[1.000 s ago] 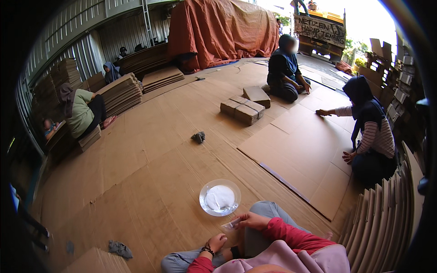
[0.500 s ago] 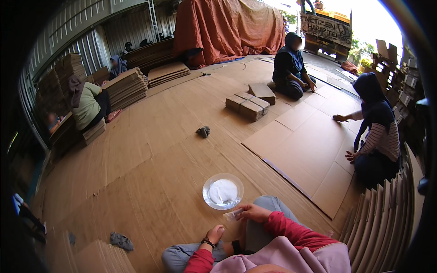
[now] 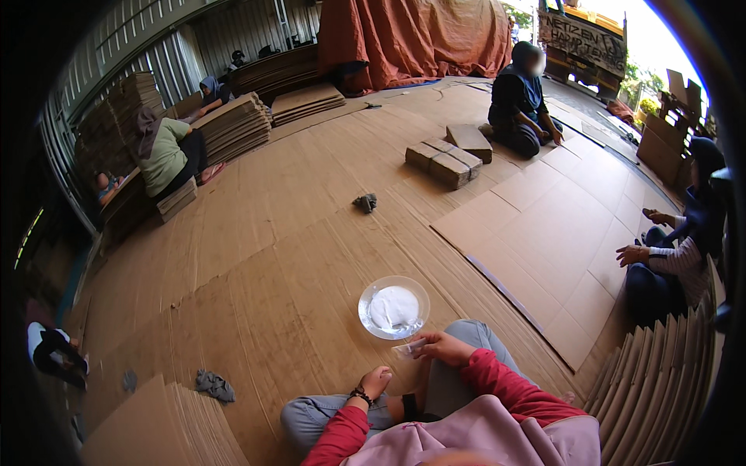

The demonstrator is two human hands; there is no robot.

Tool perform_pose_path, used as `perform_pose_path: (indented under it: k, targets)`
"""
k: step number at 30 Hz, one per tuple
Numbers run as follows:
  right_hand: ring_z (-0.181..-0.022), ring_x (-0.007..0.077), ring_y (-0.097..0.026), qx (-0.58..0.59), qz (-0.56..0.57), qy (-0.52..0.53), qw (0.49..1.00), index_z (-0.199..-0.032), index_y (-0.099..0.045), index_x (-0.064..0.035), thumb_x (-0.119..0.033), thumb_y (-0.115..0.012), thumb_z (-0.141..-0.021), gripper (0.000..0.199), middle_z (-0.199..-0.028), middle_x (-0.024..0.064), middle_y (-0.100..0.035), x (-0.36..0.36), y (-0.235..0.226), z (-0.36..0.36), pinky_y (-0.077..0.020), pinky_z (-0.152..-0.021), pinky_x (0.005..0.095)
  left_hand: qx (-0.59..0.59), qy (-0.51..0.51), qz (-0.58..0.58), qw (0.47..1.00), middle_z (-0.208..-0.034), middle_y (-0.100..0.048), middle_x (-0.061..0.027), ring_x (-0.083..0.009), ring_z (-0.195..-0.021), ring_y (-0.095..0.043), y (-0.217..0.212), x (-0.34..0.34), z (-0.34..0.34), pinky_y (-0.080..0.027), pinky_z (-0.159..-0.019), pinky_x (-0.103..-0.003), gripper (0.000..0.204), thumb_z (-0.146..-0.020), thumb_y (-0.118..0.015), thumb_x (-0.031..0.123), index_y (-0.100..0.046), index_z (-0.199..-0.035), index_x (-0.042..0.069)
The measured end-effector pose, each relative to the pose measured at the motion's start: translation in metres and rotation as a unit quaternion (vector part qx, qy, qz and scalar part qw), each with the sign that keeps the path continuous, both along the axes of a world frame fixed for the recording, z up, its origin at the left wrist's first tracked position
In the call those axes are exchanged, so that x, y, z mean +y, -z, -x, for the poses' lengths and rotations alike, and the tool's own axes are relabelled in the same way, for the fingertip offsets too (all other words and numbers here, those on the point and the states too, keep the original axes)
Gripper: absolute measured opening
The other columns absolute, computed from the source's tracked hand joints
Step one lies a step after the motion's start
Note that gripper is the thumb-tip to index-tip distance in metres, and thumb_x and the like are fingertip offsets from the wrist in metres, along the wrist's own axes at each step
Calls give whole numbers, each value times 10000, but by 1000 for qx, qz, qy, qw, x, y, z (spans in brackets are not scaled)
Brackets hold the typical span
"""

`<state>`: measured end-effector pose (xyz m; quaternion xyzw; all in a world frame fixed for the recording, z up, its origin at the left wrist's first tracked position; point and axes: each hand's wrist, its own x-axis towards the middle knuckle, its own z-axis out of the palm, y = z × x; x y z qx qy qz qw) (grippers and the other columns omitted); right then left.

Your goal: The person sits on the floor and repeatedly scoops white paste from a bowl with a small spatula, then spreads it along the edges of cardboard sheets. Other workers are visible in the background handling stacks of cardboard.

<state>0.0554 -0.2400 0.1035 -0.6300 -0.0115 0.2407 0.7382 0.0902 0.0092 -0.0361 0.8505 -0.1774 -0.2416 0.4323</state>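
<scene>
In my right hand [image 3: 444, 347], the fingers pinch a small clear plastic piece [image 3: 406, 349], perhaps a bag or a scraper. It is held just below a round translucent bowl [image 3: 365, 320], apart from its rim. White paste or powder [image 3: 394, 307] is heaped in the bowl, which stands on the cardboard-covered floor in front of me. My left hand [image 3: 376, 381] is curled closed over my crossed legs, a dark bracelet at the wrist. What its fingers hold, if anything, is hidden.
Flattened cardboard stacks stand at my right [image 3: 653, 373] and lower left [image 3: 167, 427]. Grey rags [image 3: 214, 386] lie beside the left stack. Ahead are a dark crumpled cloth [image 3: 364, 203] and tied cardboard bundles [image 3: 443, 161]. Large sheets [image 3: 567, 217] lie before two seated people; others sit far left.
My view has turned slightly, so the scene sits further right. The co-worker on the right has drawn a hand back from the cardboard sheet. My hands hold nearly the same pose.
</scene>
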Motion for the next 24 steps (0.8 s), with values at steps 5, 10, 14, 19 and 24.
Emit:
perform_pose_path:
  k: [5, 10, 14, 19, 24]
  targets:
    - [-890, 99, -584, -7, 9, -2, 1000, -1085, -579, -53, -146, -557, -877, 229, -979, 15, -630, -1, -4, 2, -462, -771, 238, -6, -6, 1, 1000, -750, -623, -74, -151, -666, -600, -3, 1, 2, -474, -622, -279, 354, -837, -525, 252, -568, -1098, 17]
    - [-883, 92, -581, 3, -7, 3, 1000, -1091, -580, -57, -151, -557, -878, 234, -976, 7, -630, 0, -2, 2, -460, -763, 233, -19, -3, -14, 1000, -738, -623, -80, -158, -662, -604, -8, 0, 3, -477, -623, -282, 343, -835, -524, 250, -575, -1087, 23]
    - [-889, 90, -580, 4, 3, 2, 1000, -1092, -579, -57, -149, -561, -876, 236, -982, 8, -632, -1, -1, 1, -459, -762, 232, 39, -14, -49, 998, -990, -638, -170, -285, -937, -618, -11, 0, 2, -479, -808, -346, 380, -813, -537, 318, -587, -1091, 63]
    - [-876, 84, -585, -1, -12, -3, 1000, -1105, -571, -70, -146, -567, -873, 244, -980, -1, -636, -2, -1, 1, -459, -737, 226, 30, -15, -35, 999, -992, -639, -168, -286, -935, -619, -14, -1, 2, -480, -807, -347, 383, -814, -540, 317, -584, -1094, 60]
    - [-857, 78, -586, -5, -19, 1, 1000, -1109, -569, -79, -143, -566, -875, 243, -970, -11, -638, -1, 4, 0, -458, -718, 221, 41, -19, -23, 999, -991, -641, -169, -282, -932, -621, -15, -1, 3, -481, -803, -341, 388, -814, -543, 316, -580, -1101, 57]
